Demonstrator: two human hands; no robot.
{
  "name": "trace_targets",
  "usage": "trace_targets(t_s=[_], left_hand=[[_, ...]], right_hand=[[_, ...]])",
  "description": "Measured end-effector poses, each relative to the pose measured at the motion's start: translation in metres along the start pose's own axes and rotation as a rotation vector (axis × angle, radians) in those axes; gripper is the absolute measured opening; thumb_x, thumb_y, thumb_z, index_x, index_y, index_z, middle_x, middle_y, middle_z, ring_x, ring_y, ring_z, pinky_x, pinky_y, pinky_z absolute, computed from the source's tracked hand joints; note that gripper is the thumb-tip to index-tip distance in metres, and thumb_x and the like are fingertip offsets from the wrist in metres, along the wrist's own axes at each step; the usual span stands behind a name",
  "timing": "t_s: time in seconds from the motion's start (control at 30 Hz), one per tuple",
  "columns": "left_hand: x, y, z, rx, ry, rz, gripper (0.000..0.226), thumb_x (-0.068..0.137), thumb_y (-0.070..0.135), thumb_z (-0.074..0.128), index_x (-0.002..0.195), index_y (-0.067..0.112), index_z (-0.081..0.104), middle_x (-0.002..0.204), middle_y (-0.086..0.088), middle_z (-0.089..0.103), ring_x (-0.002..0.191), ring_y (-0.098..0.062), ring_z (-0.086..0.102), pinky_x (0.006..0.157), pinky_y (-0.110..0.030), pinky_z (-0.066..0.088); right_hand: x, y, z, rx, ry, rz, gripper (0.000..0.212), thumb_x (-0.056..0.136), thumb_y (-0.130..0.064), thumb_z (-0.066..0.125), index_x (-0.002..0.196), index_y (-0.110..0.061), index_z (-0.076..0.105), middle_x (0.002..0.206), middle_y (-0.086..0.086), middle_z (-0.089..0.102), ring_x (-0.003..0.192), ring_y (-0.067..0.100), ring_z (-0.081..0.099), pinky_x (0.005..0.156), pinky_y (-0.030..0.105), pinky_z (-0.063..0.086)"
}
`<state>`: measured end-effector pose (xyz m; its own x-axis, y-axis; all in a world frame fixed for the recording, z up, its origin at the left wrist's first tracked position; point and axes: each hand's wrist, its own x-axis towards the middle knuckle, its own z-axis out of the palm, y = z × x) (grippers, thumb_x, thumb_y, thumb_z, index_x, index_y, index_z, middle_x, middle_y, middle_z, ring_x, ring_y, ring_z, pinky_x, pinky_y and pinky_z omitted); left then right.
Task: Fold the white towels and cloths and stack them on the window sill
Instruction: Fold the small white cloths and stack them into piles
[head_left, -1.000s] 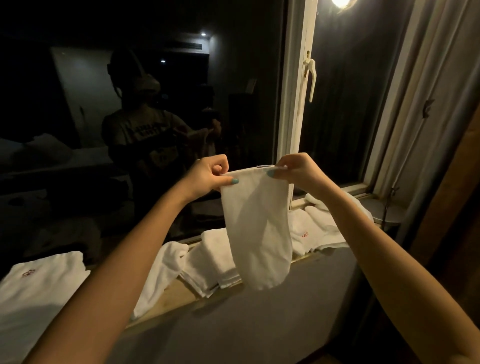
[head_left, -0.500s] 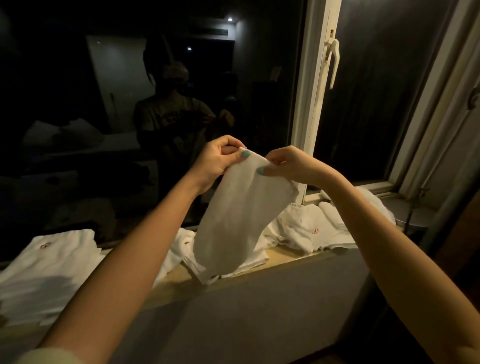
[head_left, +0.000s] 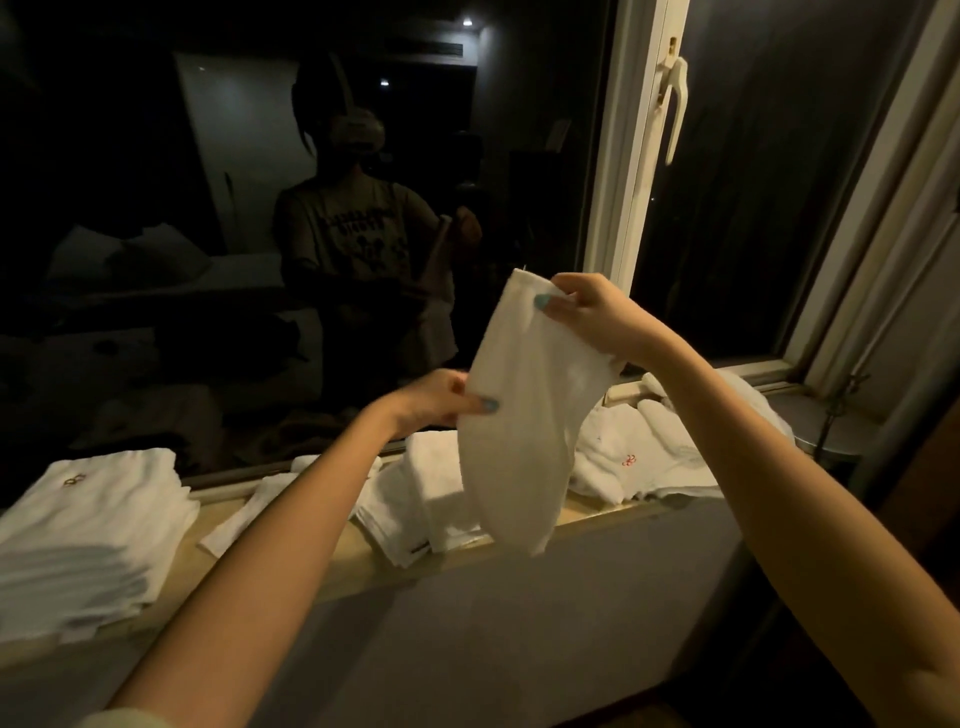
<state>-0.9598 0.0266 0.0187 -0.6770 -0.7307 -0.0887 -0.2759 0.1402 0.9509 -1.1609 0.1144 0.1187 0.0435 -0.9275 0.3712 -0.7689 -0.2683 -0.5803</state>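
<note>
Only the head view to go on here, and it's pretty dim, so bear with me.

Centre of the frame: the person has one small white cloth (head_left: 524, 431) up in the air, hanging in front of the window sill (head_left: 332, 566) and not resting on it. The right hand (head_left: 592, 317) pinches the top corner, thumb over the front. Lower and to the left, the left hand (head_left: 436, 402) grips the cloth's side edge about halfway down, thumb on the front face. So both hands are closed on the same cloth, which looks doubled over already, though I wouldn't swear to it in this light.

On the sill, lower left of the frame, there's a neat folded stack (head_left: 88, 540). In the middle is a smaller bunch of folded cloths (head_left: 415, 499), just behind the hanging one, with a corner reaching the sill's front edge. To the right sits a rumpled unfolded pile (head_left: 639, 457).

What I'd worry about: the hands sit at different heights, so the next fold could come out skewed if the edges aren't lined up first. The loose bottom end also dangles right by the middle bunch, and a careless swing could drag that one off the sill. A thin pinch on one corner can slip too.
</note>
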Motion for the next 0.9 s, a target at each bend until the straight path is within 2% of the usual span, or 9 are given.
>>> trace_targets(t_s=[0.17,0.27,0.4,0.5,0.6,0.67,0.73,0.83,0.9], left_hand=[[-0.005,-0.057,-0.013,0.132,-0.172,-0.233,0.046,0.071,0.040,0.077,0.113,0.029,0.063,0.106,0.014,0.071,0.101,-0.006,0.066,0.087,-0.027,0.052],[-0.011,-0.075,-0.031,0.135,-0.204,-0.273,0.008,0.090,0.019,0.065,0.098,0.023,0.063,0.089,0.009,0.068,0.087,-0.011,0.064,0.080,-0.028,0.053],[-0.006,-0.075,-0.056,-0.101,0.152,-0.185,0.015,0.095,0.017,0.058,0.082,0.009,0.059,0.073,-0.003,0.055,0.067,-0.014,0.058,0.062,-0.027,0.055],[0.009,-0.081,-0.060,-0.121,0.396,-0.155,0.021,0.094,0.023,0.060,0.077,0.011,0.055,0.069,-0.003,0.053,0.064,-0.016,0.056,0.058,-0.028,0.052],[0.027,-0.097,-0.048,-0.169,0.603,-0.191,0.030,0.094,0.027,0.060,0.070,0.014,0.048,0.072,-0.007,0.051,0.072,-0.023,0.054,0.064,-0.033,0.045],[0.036,-0.104,-0.035,-0.265,0.663,-0.208,0.022,0.095,0.027,0.059,0.080,0.015,0.048,0.080,-0.009,0.050,0.073,-0.020,0.051,0.062,-0.031,0.043],[0.039,-0.113,-0.022,-0.330,0.616,-0.211,0.011,0.095,0.024,0.058,0.105,0.023,0.053,0.095,-0.007,0.057,0.082,-0.018,0.054,0.068,-0.032,0.044],[0.030,-0.123,-0.008,-0.150,0.438,-0.130,0.027,0.094,0.013,0.060,0.112,0.033,0.060,0.114,-0.011,0.063,0.101,-0.023,0.061,0.081,-0.030,0.048],[0.024,-0.129,0.000,0.019,0.417,-0.119,0.024,0.092,0.010,0.062,0.112,0.024,0.066,0.116,-0.019,0.061,0.100,-0.021,0.061,0.074,-0.012,0.044]], right_hand=[[-0.007,0.031,0.009,0.189,0.153,0.214,0.040,0.100,-0.027,0.048,0.122,0.006,0.053,0.109,0.027,0.057,0.098,0.036,0.059,0.088,0.045,0.051],[-0.010,0.065,0.021,0.292,0.229,0.368,0.032,0.100,-0.029,0.047,0.111,-0.002,0.058,0.088,0.006,0.055,0.081,0.019,0.056,0.066,0.029,0.051],[-0.010,0.113,0.031,0.380,0.252,0.534,0.026,0.098,-0.029,0.049,0.105,-0.007,0.062,0.085,0.004,0.056,0.080,0.020,0.057,0.069,0.036,0.051],[-0.002,0.135,0.045,0.356,0.219,0.553,0.015,0.097,-0.025,0.051,0.093,-0.013,0.059,0.081,0.002,0.055,0.080,0.020,0.055,0.061,0.027,0.044],[0.004,0.152,0.067,0.359,0.223,0.562,0.023,0.096,-0.013,0.050,0.119,-0.017,0.051,0.096,-0.003,0.055,0.086,0.017,0.055,0.067,0.024,0.049],[0.004,0.163,0.083,0.426,0.197,0.529,0.051,0.094,0.000,0.045,0.137,-0.028,0.044,0.125,0.001,0.052,0.102,0.019,0.057,0.085,0.036,0.054],[0.000,0.172,0.095,0.400,0.194,0.516,0.058,0.092,0.006,0.038,0.139,-0.027,0.046,0.138,0.005,0.047,0.119,0.021,0.050,0.101,0.036,0.045],[-0.002,0.186,0.102,0.361,0.125,0.585,0.043,0.095,0.004,0.035,0.126,-0.013,0.060,0.129,0.014,0.058,0.119,0.029,0.054,0.093,0.030,0.043],[-0.004,0.192,0.103,0.408,0.083,0.622,0.038,0.096,0.003,0.039,0.125,-0.010,0.060,0.128,0.019,0.059,0.120,0.036,0.054,0.089,0.032,0.044]])
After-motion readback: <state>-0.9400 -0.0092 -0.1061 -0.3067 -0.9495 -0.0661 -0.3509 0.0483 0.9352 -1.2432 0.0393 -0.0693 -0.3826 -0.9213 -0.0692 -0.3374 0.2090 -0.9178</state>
